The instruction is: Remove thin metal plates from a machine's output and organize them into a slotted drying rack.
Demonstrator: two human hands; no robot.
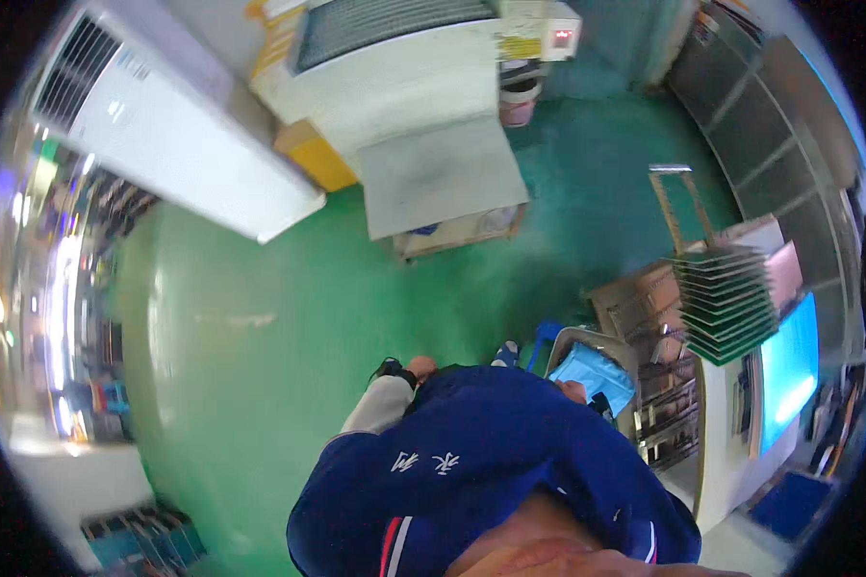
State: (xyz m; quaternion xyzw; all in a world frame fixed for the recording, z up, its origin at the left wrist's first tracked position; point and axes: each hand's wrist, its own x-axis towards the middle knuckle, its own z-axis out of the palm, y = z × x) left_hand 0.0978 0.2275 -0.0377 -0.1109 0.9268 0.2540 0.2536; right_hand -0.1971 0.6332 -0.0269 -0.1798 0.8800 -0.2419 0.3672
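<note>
My left hand (420, 367) hangs low beside my body, partly hidden by my dark blue shirt. A black band circles its wrist, and a white sleeve covers the forearm. No object shows at this hand, but its fingers are too hidden to make out. On the other side, my right hand (573, 390) is next to a grey bin (618, 344) holding a light blue plastic sheet or bag (595, 373). Whether this hand touches the blue plastic I cannot tell; its fingers are small and partly covered by my shirt.
A grey-topped low table (443, 178) stands ahead against a large white machine (394, 87). To its left is a tall white air conditioner (183, 135). At right are a rack of green panels (726, 303), a bright screen (789, 375) and a blue stool (545, 335). The floor (289, 327) is green.
</note>
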